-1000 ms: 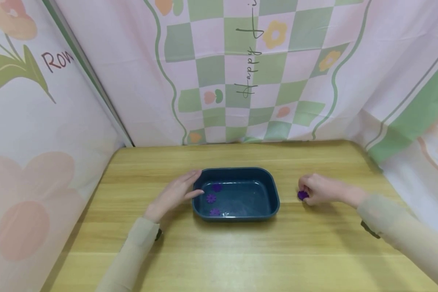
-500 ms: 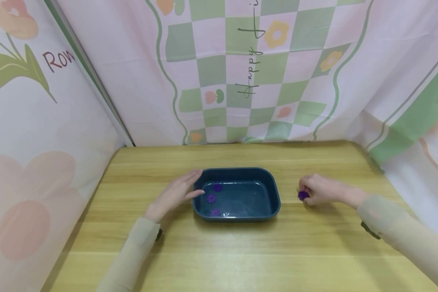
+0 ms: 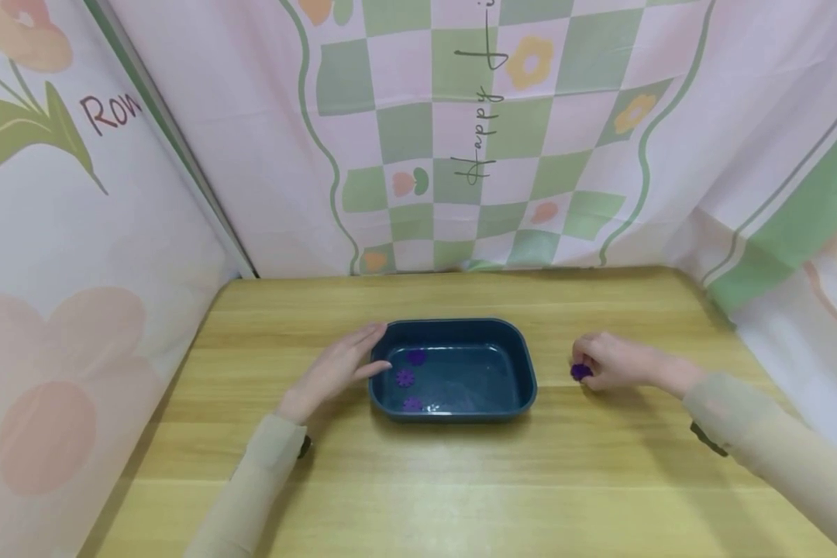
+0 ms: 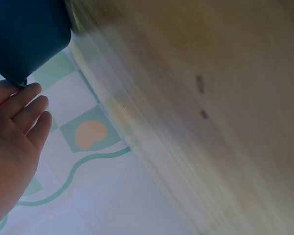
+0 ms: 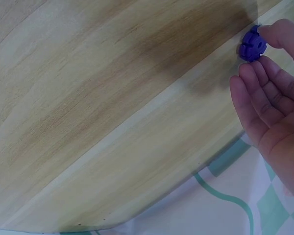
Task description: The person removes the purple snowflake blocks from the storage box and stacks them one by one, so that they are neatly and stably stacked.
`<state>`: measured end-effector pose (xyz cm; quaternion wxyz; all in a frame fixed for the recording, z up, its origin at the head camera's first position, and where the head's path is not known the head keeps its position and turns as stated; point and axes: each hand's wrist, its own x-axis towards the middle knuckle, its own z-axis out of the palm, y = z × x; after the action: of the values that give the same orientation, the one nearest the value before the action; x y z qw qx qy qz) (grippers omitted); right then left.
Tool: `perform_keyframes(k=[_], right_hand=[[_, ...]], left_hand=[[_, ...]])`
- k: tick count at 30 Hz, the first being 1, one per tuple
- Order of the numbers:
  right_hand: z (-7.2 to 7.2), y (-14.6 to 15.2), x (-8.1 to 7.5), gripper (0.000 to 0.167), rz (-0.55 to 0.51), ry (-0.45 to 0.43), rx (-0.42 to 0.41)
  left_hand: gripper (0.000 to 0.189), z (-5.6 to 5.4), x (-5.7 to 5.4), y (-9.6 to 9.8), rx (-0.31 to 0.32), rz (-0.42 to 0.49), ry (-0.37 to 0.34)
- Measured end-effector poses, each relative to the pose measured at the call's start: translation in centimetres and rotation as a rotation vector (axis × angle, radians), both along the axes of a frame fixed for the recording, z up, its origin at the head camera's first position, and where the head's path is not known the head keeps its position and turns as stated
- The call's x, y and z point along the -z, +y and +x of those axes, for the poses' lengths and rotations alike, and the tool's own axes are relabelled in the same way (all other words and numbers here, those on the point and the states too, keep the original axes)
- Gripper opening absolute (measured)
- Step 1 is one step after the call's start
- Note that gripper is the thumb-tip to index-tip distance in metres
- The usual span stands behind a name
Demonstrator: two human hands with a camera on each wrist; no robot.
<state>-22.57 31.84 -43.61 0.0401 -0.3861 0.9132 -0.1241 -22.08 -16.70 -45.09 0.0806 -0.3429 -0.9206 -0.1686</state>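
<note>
On the table sits a dark blue rectangular basin (image 3: 460, 417), with several purple flower-shaped discs (image 3: 404, 378) lying at the left of its floor. My left hand (image 3: 335, 372) rests on the basin's left end, fingers extended and the thumb tip over the rim. In the left wrist view, fingertips (image 4: 33, 89) touch the underside of the rim of the basin (image 4: 29, 39). To the right of the basin, my right hand (image 3: 610, 362) pinches a purple notched disc (image 3: 580, 373) between thumb and fingers. In the right wrist view that disc (image 5: 253, 45) is close to the tabletop, partly covered by the thumb.
The light wooden table (image 3: 418, 496) runs under both arms. Behind it hangs a checked, printed cloth (image 3: 460, 139), with more cloth at the left (image 3: 77, 325) and right (image 3: 795, 232). Bare wood lies between the basin and the right hand.
</note>
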Motion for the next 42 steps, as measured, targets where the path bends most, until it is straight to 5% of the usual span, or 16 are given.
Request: perform_keyframes(k=[42], right_hand=[[0.05,0.37,-0.32,0.020,0.033,-0.021,0.006]], left_hand=[[0.070,0.07,-0.12,0.09,-0.002,-0.005,0.005]])
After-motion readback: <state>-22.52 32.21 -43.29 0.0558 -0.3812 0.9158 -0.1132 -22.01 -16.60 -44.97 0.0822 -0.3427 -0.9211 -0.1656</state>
